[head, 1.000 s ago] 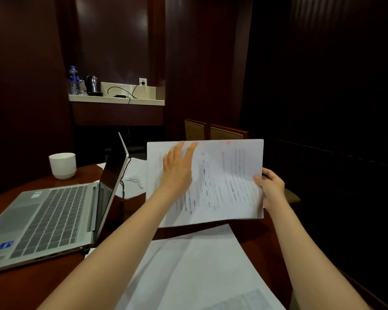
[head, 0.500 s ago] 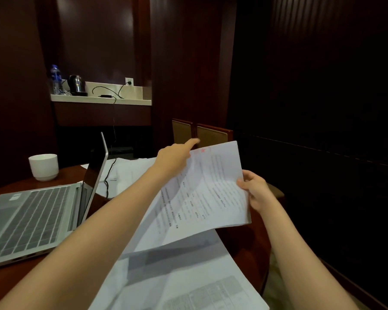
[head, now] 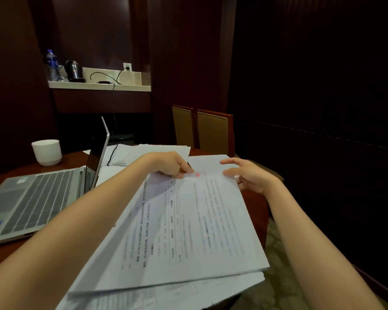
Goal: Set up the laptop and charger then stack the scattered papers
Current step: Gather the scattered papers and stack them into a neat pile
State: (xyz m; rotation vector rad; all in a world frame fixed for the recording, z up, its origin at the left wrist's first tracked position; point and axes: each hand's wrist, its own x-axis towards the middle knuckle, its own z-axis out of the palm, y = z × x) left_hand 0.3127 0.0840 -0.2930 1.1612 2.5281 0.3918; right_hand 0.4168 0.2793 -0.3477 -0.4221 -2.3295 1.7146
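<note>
A printed sheet [head: 199, 220] with a red star stamp lies on top of other papers [head: 166, 296] on the dark wooden table [head: 253, 206]. My left hand [head: 168, 163] has its fingers curled and pinches the sheet's far edge beside the stamp. At the sheet's far right corner, my right hand [head: 251, 175] is open with spread fingers and holds nothing. More loose papers [head: 143, 151] lie further back. The silver laptop [head: 36, 198] stands open at the left. A black charger cable [head: 112, 151] drops behind its screen from the wall socket [head: 127, 67].
A white cup [head: 47, 152] stands beyond the laptop. Two padded chairs [head: 213, 130] are at the table's far side. A wall shelf [head: 99, 85] carries a kettle [head: 73, 70] and a water bottle [head: 51, 63]. The table edge runs close on the right.
The sheet has come down from mid-air onto the papers on the table. My right hand let go of its right edge and opened. My left hand moved to the far edge.
</note>
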